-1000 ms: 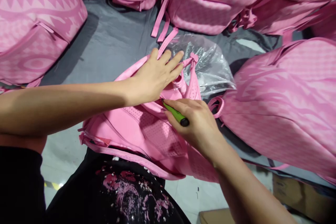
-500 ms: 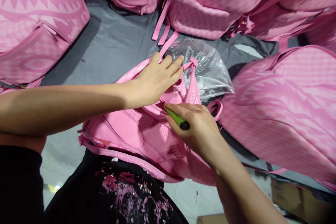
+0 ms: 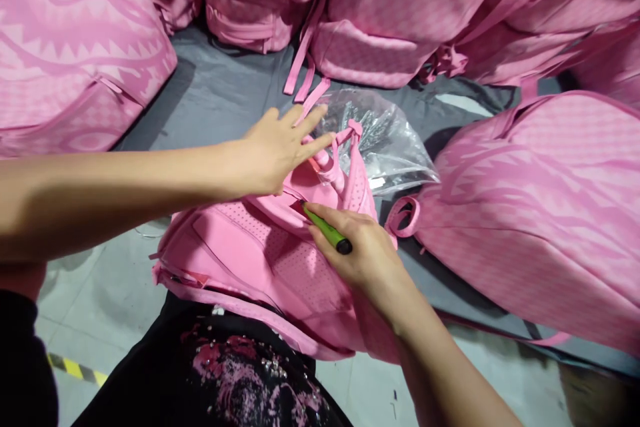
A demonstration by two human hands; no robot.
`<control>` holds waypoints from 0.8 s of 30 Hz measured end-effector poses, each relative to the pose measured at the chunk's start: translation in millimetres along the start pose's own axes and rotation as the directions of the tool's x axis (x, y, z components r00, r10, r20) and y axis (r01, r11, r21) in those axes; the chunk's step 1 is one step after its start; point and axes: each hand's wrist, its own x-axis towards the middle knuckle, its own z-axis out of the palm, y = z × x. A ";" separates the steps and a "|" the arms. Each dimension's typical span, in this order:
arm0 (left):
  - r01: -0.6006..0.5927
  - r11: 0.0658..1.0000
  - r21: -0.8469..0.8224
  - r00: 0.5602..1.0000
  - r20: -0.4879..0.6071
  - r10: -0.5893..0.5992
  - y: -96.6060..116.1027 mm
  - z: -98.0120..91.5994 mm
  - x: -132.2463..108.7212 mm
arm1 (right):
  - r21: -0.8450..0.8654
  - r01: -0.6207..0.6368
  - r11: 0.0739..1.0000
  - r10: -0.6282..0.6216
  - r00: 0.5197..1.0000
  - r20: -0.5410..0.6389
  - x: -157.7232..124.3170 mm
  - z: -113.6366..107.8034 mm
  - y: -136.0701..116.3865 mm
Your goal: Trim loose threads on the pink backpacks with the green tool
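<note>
A pink backpack (image 3: 235, 247) lies with its strap side up at the table's near edge, against my black clothing. My right hand (image 3: 350, 240) is closed around a slim green tool with a black end (image 3: 327, 230); its far tip meets the backpack near a dark red patch, and I cannot tell what kind of tool it is. Over the upper part of the bag, my left hand (image 3: 280, 143) has its fingers spread and grips nothing. Just beyond its fingertips, a knotted pink strap (image 3: 354, 130) stands up. Clear plastic (image 3: 385, 140) lies behind the strap.
Another pink backpack (image 3: 530, 213) lies close on the right, and one (image 3: 75, 60) is at the far left. Several more pink bags (image 3: 370, 53) line the back of the grey-covered table (image 3: 200, 90). Yellow-black tape (image 3: 75, 368) marks the floor at lower left.
My left hand has shifted a little left and its fingers are more widely spread, uncovering more of the bag's top. My right hand still holds the green tool at nearly the same spot.
</note>
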 end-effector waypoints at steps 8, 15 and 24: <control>0.190 0.982 0.009 0.980 0.056 -0.190 5.7 -7.2 -22.6 | 0.366 0.133 0.921 -0.025 0.958 -0.284 11.5 43.7 -19.4; 0.110 0.992 0.057 0.991 0.066 -0.114 -0.3 -1.1 -19.6 | 0.427 0.096 0.899 0.032 0.959 -0.283 11.2 49.5 -13.3; 0.070 0.997 0.018 0.995 0.068 -0.072 -9.5 -0.2 -19.2 | 0.514 0.038 0.857 0.099 0.966 -0.238 6.3 41.6 -13.7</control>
